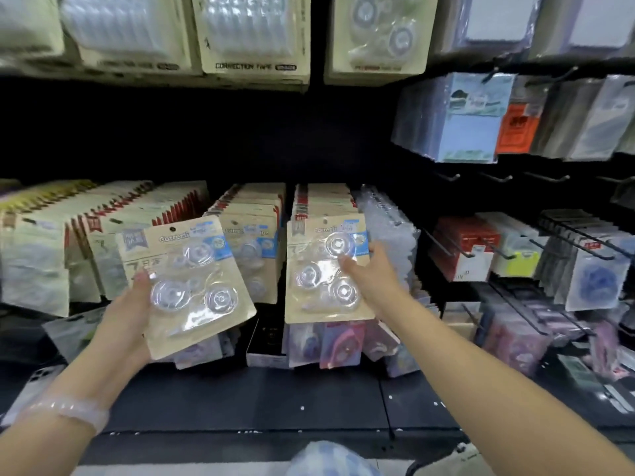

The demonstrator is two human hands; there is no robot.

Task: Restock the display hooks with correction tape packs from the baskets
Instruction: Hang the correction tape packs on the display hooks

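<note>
Hooks at nine through twelve o'clock look well stocked, I judge; my left hand (129,309) grips one spare correction tape pack (187,286), while my right hand (372,269), fingers straight, presses the front hung pack (328,269) home.

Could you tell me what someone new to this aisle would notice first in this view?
Probably the two correction tape packs at centre: the left hand holds one pack tilted in front of the hooks, while the right hand rests its fingers on another pack at the front of a full row. Empty hooks stand out at right.
</note>
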